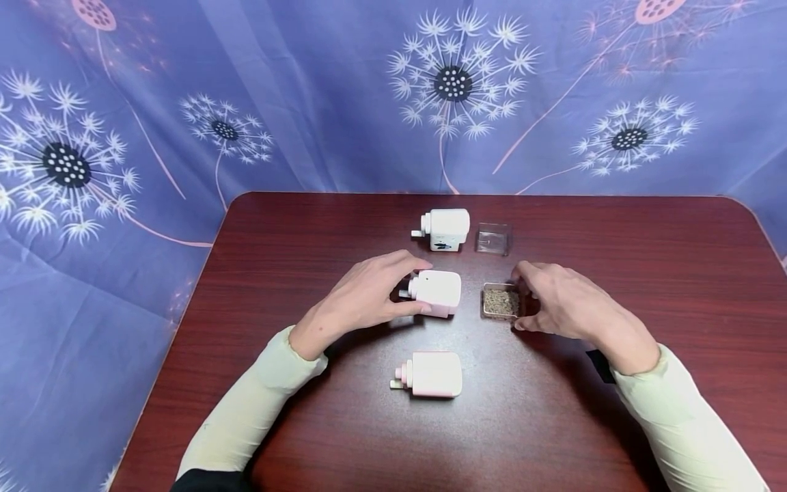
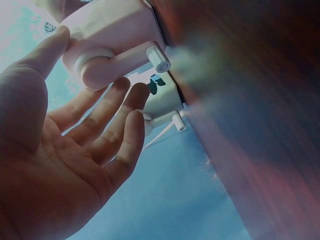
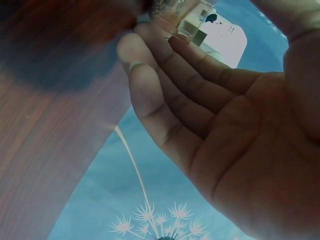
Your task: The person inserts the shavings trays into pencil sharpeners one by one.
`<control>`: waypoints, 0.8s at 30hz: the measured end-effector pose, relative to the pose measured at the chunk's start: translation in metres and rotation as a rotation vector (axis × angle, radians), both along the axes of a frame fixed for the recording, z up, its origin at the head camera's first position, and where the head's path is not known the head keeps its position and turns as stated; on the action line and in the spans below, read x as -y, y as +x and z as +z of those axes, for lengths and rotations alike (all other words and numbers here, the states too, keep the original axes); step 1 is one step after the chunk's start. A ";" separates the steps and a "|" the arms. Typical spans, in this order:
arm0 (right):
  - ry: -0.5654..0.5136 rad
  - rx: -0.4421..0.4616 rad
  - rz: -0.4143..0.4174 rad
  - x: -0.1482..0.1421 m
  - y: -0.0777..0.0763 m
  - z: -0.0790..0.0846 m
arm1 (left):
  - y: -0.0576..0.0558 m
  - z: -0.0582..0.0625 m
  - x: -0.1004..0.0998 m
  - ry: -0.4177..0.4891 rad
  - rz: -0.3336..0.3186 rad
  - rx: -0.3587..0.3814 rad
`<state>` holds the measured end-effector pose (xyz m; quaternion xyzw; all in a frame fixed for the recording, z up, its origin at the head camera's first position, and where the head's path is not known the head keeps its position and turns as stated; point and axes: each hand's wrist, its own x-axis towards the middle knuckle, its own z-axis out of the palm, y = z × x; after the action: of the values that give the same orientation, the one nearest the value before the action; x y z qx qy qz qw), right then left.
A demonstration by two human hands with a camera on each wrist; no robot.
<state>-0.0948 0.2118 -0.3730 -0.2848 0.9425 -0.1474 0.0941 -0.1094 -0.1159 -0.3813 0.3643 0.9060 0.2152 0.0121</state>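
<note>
Three white-and-pink crank units lie on the dark red table, one behind another, and the middle crank unit is the one between the thumb and fingers of your left hand. That hand has a fairly narrow hold: the thumb touches the near side of the body and the fingers curve round the far side. The long axis of the unit runs left to right in front of you, with its crank end turned towards your left palm and its plain end facing right, towards the clear box. That line is what matters: the box sits just to the right of the unit, almost level with it and near but not touching. Your right hand is the nearer one to the box, coming in from its right, with thumb and fingers at the two right-hand corners; you cannot tell whether they pinch it. The box holds brown crumbly material. Beyond it lies another clear plastic piece, just beside the far crank unit, while the near crank unit lies untouched on your side.
</note>
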 end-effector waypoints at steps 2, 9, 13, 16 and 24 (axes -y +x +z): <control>0.000 -0.001 0.002 0.000 0.000 -0.001 | 0.000 0.000 0.000 -0.002 0.002 0.001; -0.012 0.006 0.013 0.000 0.000 -0.002 | 0.000 -0.001 -0.001 -0.008 0.010 -0.005; -0.012 0.006 0.009 0.000 0.000 -0.003 | 0.000 -0.001 -0.001 -0.003 0.008 -0.005; -0.007 0.007 0.005 0.001 0.000 -0.003 | 0.000 -0.001 -0.001 -0.002 0.008 -0.003; -0.010 0.022 0.006 0.005 0.000 -0.004 | 0.000 -0.002 0.000 0.000 0.015 0.019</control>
<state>-0.0951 0.2068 -0.3771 -0.2864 0.9398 -0.1550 0.1033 -0.1094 -0.1159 -0.3834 0.3555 0.9085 0.2188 0.0191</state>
